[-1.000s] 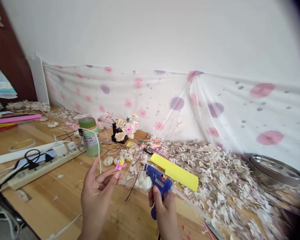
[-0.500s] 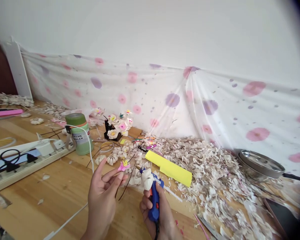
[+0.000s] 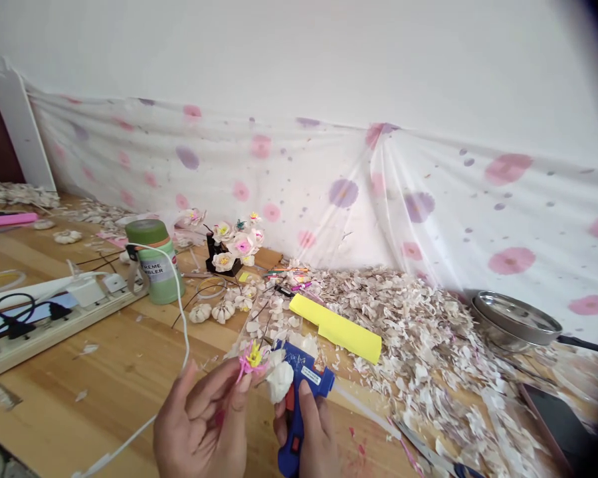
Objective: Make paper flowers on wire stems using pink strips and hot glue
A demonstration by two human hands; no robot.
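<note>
Your hands have closed in on each other, and the glue gun (image 3: 301, 370) now sits just beside the flower (image 3: 253, 358) rather than apart from it. Your left hand (image 3: 199, 425) holds that flower: its fingers (image 3: 229, 392) are curled together around the base, with the pink and yellow centre standing just above them. Your right hand (image 3: 311, 431) has its fingers clamped around the gun's grip, with the blue body tilted and its nose pointing toward your left hand.

A white petal (image 3: 279, 382) lies right against the front of the gun, touching the flower's underside. You can't tell from this view which hand bears it, or whether any glue is on it.

Everything else is placed around the gun. The yellow card (image 3: 333, 335) lies just behind it on the wooden surface (image 3: 119, 358), and a heap of pale shavings (image 3: 408, 332) spreads behind and to its right. The steel pan (image 3: 515, 318) stands well off to its right. Well behind and to its left are the finished flowers (image 3: 234, 245), and further left stand the green tumbler (image 3: 154, 272) and the power strip (image 3: 64, 312). A white cord (image 3: 183, 325) runs down on the gun's left.
</note>
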